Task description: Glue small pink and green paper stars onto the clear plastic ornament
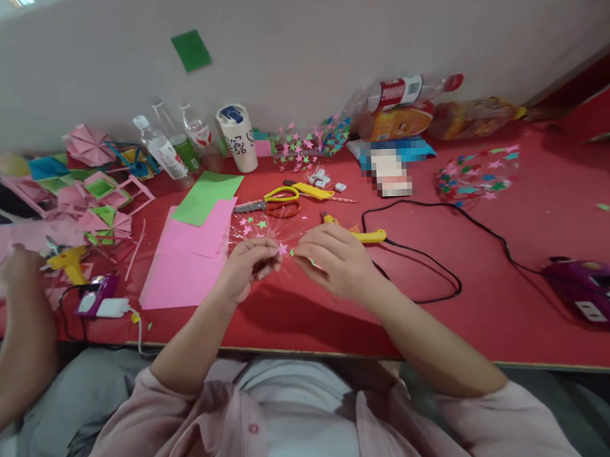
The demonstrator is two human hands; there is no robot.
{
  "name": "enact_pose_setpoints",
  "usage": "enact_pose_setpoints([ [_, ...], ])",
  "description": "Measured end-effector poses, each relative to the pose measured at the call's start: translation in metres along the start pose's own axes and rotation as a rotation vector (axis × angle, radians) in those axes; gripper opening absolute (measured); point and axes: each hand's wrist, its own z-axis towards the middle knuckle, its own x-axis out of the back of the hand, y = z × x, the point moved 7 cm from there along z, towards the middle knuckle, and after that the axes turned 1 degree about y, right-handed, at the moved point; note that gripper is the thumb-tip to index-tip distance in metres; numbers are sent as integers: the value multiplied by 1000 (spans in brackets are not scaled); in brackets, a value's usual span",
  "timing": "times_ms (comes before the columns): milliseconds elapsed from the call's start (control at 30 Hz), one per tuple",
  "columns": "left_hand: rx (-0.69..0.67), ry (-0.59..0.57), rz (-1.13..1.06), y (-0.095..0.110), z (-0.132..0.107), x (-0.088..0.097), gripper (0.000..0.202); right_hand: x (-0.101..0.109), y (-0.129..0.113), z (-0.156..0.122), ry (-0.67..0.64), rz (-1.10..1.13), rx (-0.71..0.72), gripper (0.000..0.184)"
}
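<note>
Both hands meet over the front of the red table. My left hand [251, 264] is closed in a pinch at thin clear plastic strands that fan out behind it, with small pink and green stars [245, 228] on them. A pink star [282, 249] shows right at its fingertips. My right hand [339, 257] is also pinched, close to the left, with a tiny green star [292, 253] at its fingertips. A yellow glue gun [370, 237] lies just beyond my right hand. Scissors [267, 203] with yellow and orange handles and a yellow cutter knife [311, 190] lie farther back.
Pink paper [179, 279] and green paper [208, 195] lie at left. Along the wall stand a white tumbler [238, 141] and bottles [165, 153]. Starred clear pieces [478, 176] and a purple power strip [587, 292] with a black cord are at right. Another person's arm [28, 318] is at far left.
</note>
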Motion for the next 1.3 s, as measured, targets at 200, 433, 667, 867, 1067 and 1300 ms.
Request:
enact_pose_setpoints([
  [200,27,-60,-28,-8,1,-5,12,-6,-14,2,-2,-112,86,12],
  [433,-240,65,266,7,-3,10,15,-5,4,6,25,70,-70,11],
  [667,-910,487,1106,37,-23,18,8,-36,69,-4,-16,447,-679,10],
  [867,-930,571,1238,27,-9,11,18,-51,69,0,-69,485,-608,9],
  [1067,-902,586,1251,25,-1,7,14,-47,58,9,-122,346,-325,6],
  [1300,-907,552,1195,20,2,8,8,-53,51,8,-187,239,-188,9],
])
